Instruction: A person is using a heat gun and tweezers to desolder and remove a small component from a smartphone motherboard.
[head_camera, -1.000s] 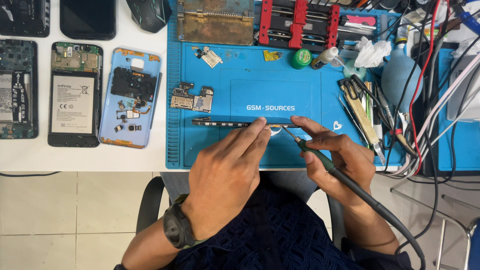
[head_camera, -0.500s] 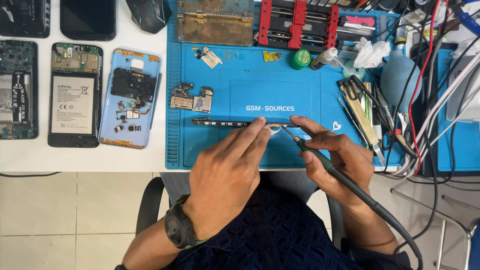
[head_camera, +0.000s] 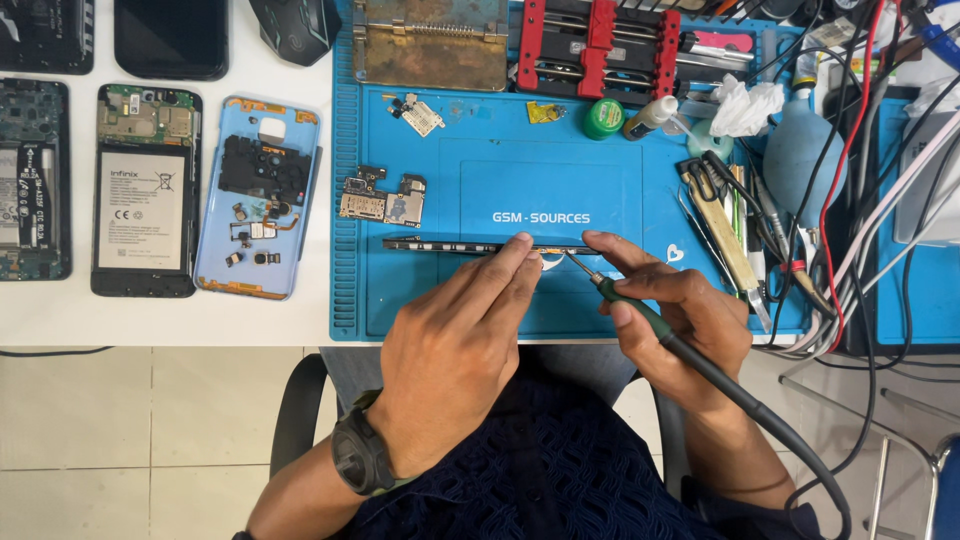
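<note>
- The blue mat (head_camera: 600, 300) carries the work, near its front edge.
- The left hand (head_camera: 455, 350) presses 2 fingertips on the long dark strip (head_camera: 450, 244); it should stay pinned flat.
- The right hand (head_camera: 675, 320) is closed around the soldering iron (head_camera: 640, 318), pen-style; its tip wants a light, steady touch on the strip's right end.

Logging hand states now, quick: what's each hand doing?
Left hand: fingertips pressing the thin dark strip onto the blue mat.
Right hand: closed on the soldering iron.
</note>
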